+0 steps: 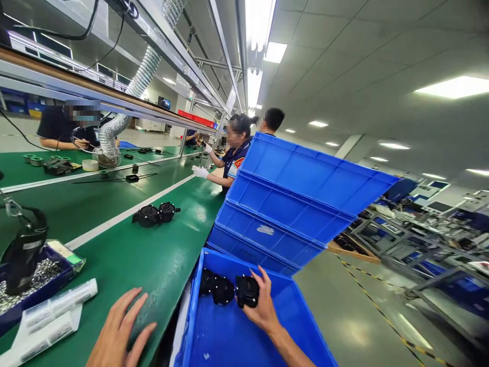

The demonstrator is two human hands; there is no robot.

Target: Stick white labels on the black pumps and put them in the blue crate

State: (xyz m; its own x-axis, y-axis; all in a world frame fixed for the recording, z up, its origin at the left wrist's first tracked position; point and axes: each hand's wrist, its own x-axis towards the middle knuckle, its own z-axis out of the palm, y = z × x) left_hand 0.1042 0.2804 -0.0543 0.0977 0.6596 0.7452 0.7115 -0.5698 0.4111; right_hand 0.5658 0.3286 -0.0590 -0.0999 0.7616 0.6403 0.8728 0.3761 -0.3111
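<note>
Over the open blue bin, my right hand [263,303] grips a round black part [247,291] with its fingers around the right side. Beside it, inside the bin [229,339], lie more black parts [222,290] near the far left corner. My left hand [121,329] is at the green bench's near edge, fingers spread, holding nothing. Farther up the green bench [133,265], two black round parts [148,215] sit side by side.
Stacked blue bins [282,204] rise behind the open bin. At left are a screw tray [42,275], a black tool [25,255] and label rolls [57,311]. A white-gloved person [233,158] stands along the bench; another person [69,127] sits across.
</note>
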